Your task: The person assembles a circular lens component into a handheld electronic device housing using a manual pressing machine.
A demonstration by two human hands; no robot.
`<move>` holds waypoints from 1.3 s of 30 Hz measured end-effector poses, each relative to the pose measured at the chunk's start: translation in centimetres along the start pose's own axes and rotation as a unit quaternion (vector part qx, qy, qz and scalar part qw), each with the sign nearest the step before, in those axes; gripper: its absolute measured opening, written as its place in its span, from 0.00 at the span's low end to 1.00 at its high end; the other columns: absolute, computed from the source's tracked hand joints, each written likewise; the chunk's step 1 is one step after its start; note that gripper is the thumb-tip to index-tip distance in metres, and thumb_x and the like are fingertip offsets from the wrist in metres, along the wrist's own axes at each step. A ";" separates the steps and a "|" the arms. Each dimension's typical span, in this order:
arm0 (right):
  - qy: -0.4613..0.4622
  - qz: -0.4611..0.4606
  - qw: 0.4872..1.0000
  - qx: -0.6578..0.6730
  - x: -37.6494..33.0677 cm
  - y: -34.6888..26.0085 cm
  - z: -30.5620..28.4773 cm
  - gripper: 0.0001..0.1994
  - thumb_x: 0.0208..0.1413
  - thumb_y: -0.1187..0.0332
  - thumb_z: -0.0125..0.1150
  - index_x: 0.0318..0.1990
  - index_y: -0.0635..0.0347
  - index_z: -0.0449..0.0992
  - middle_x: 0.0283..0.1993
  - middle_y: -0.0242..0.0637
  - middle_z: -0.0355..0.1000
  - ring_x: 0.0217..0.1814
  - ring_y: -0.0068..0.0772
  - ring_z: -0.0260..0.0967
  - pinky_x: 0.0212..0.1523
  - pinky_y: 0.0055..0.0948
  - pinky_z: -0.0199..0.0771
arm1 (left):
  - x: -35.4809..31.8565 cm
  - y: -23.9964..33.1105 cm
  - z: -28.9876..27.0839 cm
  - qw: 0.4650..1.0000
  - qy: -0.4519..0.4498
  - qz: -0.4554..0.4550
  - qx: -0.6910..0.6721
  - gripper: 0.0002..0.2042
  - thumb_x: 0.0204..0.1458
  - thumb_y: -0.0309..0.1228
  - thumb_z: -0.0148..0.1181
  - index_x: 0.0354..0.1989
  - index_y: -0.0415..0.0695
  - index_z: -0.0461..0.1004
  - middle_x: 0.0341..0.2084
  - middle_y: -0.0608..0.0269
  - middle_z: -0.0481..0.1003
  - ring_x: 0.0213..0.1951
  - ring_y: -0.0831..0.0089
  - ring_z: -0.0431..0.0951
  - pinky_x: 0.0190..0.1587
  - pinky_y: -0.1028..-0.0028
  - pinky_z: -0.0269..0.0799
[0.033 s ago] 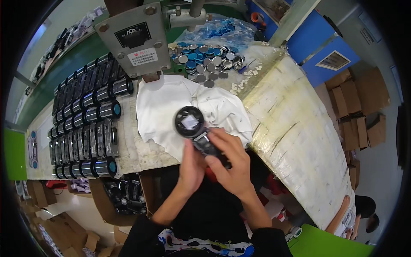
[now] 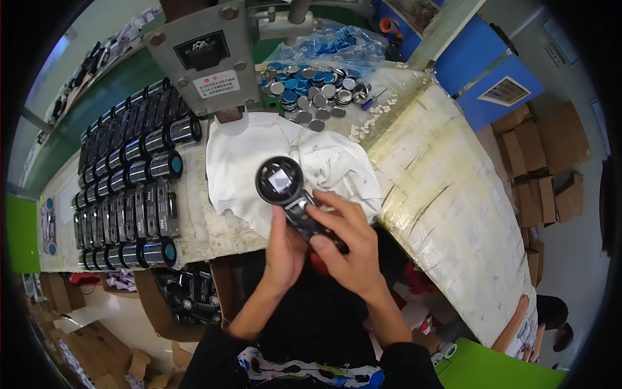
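Black round-headed device held over white cloth — handle pinched between thumb and fingers of right hand; left hand laid against left side, finger closure not discernible. Best steadied from both sides — round face kept uncovered.

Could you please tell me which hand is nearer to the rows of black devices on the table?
Left: the left hand lies right of the rows, and the right hand, holding a black handheld device, lies farther right.
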State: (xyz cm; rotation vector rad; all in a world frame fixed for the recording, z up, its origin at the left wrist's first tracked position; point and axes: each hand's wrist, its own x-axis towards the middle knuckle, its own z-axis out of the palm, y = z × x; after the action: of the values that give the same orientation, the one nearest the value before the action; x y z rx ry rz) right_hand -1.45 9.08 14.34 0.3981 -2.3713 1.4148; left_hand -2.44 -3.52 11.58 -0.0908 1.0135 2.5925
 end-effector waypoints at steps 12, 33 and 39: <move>-0.066 0.051 0.952 -0.295 14.0 11.4 2.0 0.11 0.42 0.67 0.64 0.33 0.63 0.77 0.32 0.46 0.74 0.36 0.46 0.72 0.36 0.38 0.71 | -0.9 2.2 -4.1 0.999 0.034 -0.038 0.019 0.31 0.63 0.53 0.22 0.61 0.40 0.55 0.29 0.52 0.73 0.22 0.71 0.75 0.23 0.74 0.74; 0.043 0.007 0.944 -0.326 3.4 10.0 -9.4 0.06 0.50 0.73 0.60 0.36 0.60 0.78 0.43 0.37 0.72 0.42 0.39 0.71 0.41 0.31 0.71 | -0.6 1.5 -2.7 0.996 -0.003 -0.090 0.023 0.31 0.63 0.53 0.23 0.58 0.37 0.58 0.26 0.54 0.73 0.19 0.73 0.74 0.19 0.77 0.72; 0.050 0.045 0.944 -0.325 3.9 11.0 -9.4 0.07 0.48 0.70 0.62 0.35 0.61 0.78 0.42 0.36 0.74 0.42 0.40 0.70 0.42 0.32 0.71 | -0.8 -0.9 -1.5 0.987 -0.029 -0.155 0.023 0.31 0.63 0.53 0.22 0.58 0.38 0.59 0.26 0.53 0.73 0.19 0.71 0.75 0.19 0.77 0.72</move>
State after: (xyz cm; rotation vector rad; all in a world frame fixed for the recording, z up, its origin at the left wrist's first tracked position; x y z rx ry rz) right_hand -8.08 22.26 11.51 0.0369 -2.6121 0.5897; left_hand -1.52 -4.11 10.05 -0.1479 0.9535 2.2761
